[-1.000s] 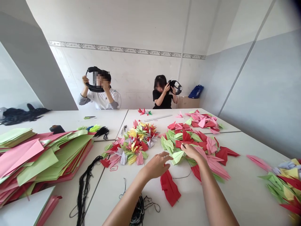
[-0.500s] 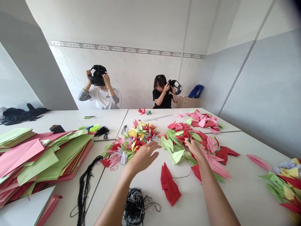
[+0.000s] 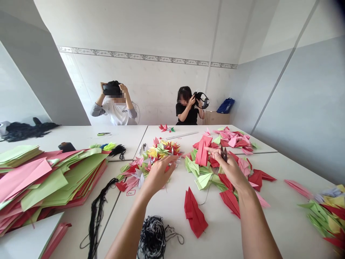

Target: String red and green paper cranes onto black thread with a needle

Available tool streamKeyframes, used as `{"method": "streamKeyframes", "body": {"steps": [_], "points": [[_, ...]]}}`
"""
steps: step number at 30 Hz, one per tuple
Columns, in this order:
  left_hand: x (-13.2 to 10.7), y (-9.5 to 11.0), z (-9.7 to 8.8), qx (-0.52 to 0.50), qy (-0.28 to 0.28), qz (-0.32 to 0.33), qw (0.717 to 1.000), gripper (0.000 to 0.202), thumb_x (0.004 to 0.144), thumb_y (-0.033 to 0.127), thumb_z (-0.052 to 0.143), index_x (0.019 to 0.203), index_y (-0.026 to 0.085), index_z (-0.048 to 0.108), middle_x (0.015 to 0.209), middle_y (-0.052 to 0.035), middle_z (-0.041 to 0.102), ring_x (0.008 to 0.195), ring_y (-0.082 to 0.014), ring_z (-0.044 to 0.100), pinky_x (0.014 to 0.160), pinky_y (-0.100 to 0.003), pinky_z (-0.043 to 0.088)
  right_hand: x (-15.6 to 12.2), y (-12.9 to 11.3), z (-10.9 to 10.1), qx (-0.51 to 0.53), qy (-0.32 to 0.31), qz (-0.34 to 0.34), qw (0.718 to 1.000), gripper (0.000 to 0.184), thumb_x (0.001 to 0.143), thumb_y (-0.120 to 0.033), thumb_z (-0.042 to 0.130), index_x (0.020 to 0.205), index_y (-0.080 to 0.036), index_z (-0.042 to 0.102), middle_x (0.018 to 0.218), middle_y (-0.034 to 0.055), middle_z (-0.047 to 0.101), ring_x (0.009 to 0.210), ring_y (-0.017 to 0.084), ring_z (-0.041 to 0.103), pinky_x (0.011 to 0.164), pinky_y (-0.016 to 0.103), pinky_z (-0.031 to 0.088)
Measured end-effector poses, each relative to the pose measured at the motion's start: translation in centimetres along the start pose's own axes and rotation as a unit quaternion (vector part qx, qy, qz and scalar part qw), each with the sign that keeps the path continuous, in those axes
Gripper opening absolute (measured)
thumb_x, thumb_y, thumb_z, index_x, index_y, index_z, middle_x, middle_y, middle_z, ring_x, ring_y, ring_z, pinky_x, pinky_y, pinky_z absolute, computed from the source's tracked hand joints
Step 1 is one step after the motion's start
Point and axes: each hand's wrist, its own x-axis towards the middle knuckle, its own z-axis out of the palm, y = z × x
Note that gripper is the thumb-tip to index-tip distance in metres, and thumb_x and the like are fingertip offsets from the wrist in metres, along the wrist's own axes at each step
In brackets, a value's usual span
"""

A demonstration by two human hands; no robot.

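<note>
My right hand (image 3: 230,169) has lifted black thread snips (image 3: 223,154), pinching them upright; my left hand (image 3: 159,175) hangs open beside the folded paper cranes (image 3: 161,149).

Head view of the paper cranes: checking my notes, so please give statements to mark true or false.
The right hand holds small black snips. True.
The left hand grips the ball of black thread. False: it is over a multicoloured crane cluster; the thread lies on the table.
A red paper crane lies on the table. True.
The person in the white shirt is folding paper. False: both hands are up at a black headset.
</note>
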Motion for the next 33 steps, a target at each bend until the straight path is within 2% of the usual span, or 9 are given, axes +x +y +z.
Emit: {"method": "streamKeyframes", "body": {"steps": [5,9,13,16,21,24,27,29,33], "points": [[-0.2,2.1,0.4,-0.226,0.014,-0.007,0.974,0.039,0.102,0.045,0.047,0.132,0.022,0.058,0.14,-0.0144,0.06,0.11,-0.0246,0.069,0.091,-0.038,0.059,-2.2,-4.2,0.8,0.046,-0.064,-0.042,0.996,0.039,0.102,-0.055,0.047,0.082,-0.023,0.053,0.109,0.0087,0.069,0.093,0.024,0.061,0.087,0.036,0.048],[-0.4,3.2,0.6,-0.348,-0.01,-0.01,0.938,0.034,0.097,0.048,0.059,0.116,0.019,0.062,0.121,-0.0102,0.062,0.088,-0.0154,0.066,0.076,-0.029,0.061,-3.0,-5.4,1.3,0.058,-0.115,-0.055,0.99,0.039,0.104,-0.053,0.044,0.08,-0.023,0.044,0.116,0.0079,0.067,0.077,0.017,0.053,0.075,0.032,0.043],[-0.4,3.0,0.8,-0.371,0.005,-0.038,0.928,0.031,0.088,0.044,0.072,0.099,0.017,0.062,0.082,-0.0011,0.061,0.067,-0.0104,0.058,0.066,-0.023,0.056,-3.4,-5.8,1.6,0.053,-0.137,-0.056,0.988,0.038,0.105,-0.053,0.042,0.083,-0.023,0.046,0.115,0.006,0.066,0.07,0.015,0.049,0.073,0.031,0.042],[-0.5,2.8,0.8,-0.35,0.07,-0.055,0.933,0.026,0.087,0.039,0.072,0.1,0.018,0.064,0.065,0.0032,0.055,0.062,-0.0112,0.056,0.063,-0.022,0.052,-3.5,-6.0,2.1,0.049,-0.157,-0.062,0.984,0.038,0.104,-0.054,0.044,0.082,-0.023,0.047,0.116,0.0058,0.065,0.075,0.016,0.052,0.077,0.032,0.044],[-0.7,3.3,0.5,-0.279,0.161,-0.018,0.947,0.019,0.093,0.035,0.064,0.096,0.018,0.072,0.081,-0.0032,0.067,0.064,-0.0111,0.056,0.054,-0.02,0.043,-3.7,-6.5,2.9,0.051,-0.185,-0.064,0.979,0.039,0.104,-0.055,0.044,0.083,-0.023,0.052,0.099,0.0049,0.066,0.076,0.017,0.056,0.079,0.033,0.048],[-0.8,3.5,0.2,-0.261,0.223,-0.006,0.939,0.021,0.093,0.035,0.064,0.094,0.019,0.077,0.092,-0.0062,0.072,0.076,-0.0146,0.062,0.061,-0.021,0.047,-3.9,-6.8,3.1,0.033,-0.187,-0.073,0.979,0.042,0.103,-0.057,0.044,0.08,-0.023,0.053,0.082,0.004,0.062,0.082,0.021,0.06,0.079,0.033,0.049],[-0.8,3.0,-0.4,-0.283,0.3,-0.032,0.91,0.019,0.09,0.034,0.068,0.098,0.019,0.078,0.079,-0.0025,0.069,0.065,-0.0123,0.058,0.055,-0.02,0.043,-3.7,-6.5,2.7,0.011,-0.177,-0.076,0.981,0.042,0.102,-0.057,0.045,0.079,-0.023,0.055,0.079,0.0038,0.06,0.085,0.023,0.061,0.076,0.032,0.048],[-0.8,2.5,-1.0,-0.316,0.339,-0.043,0.885,0.019,0.089,0.033,0.069,0.099,0.019,0.076,0.073,0.0005,0.064,0.058,-0.0095,0.052,0.051,-0.019,0.04,-3.2,-5.6,2.0,-0.02,-0.147,-0.06,0.987,0.04,0.103,-0.056,0.044,0.085,-0.023,0.059,0.079,0.003,0.059,0.082,0.022,0.06,0.072,0.031,0.047],[-0.6,1.8,-2.2,-0.375,0.357,-0.026,0.855,0.022,0.085,0.03,0.074,0.104,0.02,0.069,0.092,0.0002,0.063,0.065,-0.007,0.057,0.059,-0.017,0.049,-1.4,-2.0,0.5,-0.158,-0.05,0.01,0.986,0.037,0.103,-0.052,0.04,0.099,-0.024,0.064,0.074,0.001,0.058,0.072,0.02,0.056,0.066,0.031,0.045]]}}
